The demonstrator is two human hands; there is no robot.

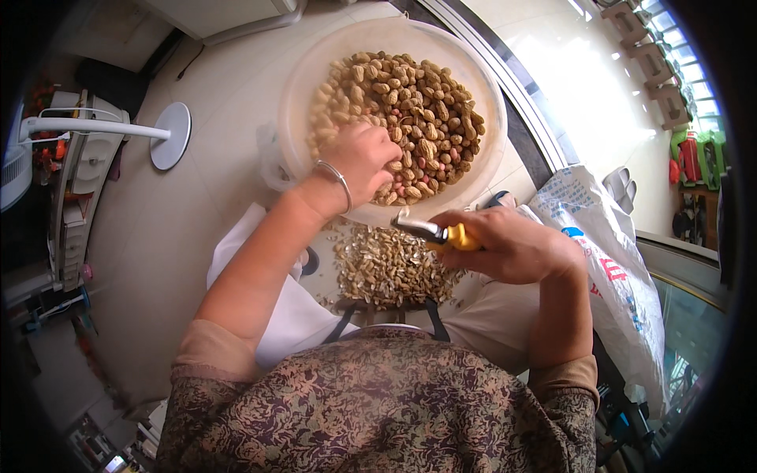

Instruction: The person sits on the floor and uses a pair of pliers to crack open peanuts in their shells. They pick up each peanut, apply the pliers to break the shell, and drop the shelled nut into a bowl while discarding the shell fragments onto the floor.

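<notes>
A large pale plastic basin (301, 65) holds many unshelled peanuts (408, 88) and some pink shelled kernels. My left hand (361, 156), with a silver bangle at the wrist, is over the left part of the peanuts, its fingers curled down; whether it grips one is hidden. My right hand (502, 242) holds pliers (440, 235) with yellow handles just outside the basin's near rim. A bit of shell shows at the metal jaws. Below the basin, a heap of broken peanut shells (390, 266) lies on the floor between my legs.
A white woven sack (615, 266) with printing stands at the right, beside a sliding-door track (526, 100). A white fan (168, 136) with a round base stands at the left. Grey slippers (620, 188) and stools (653, 62) are beyond the track. Loose shell bits lie around the heap.
</notes>
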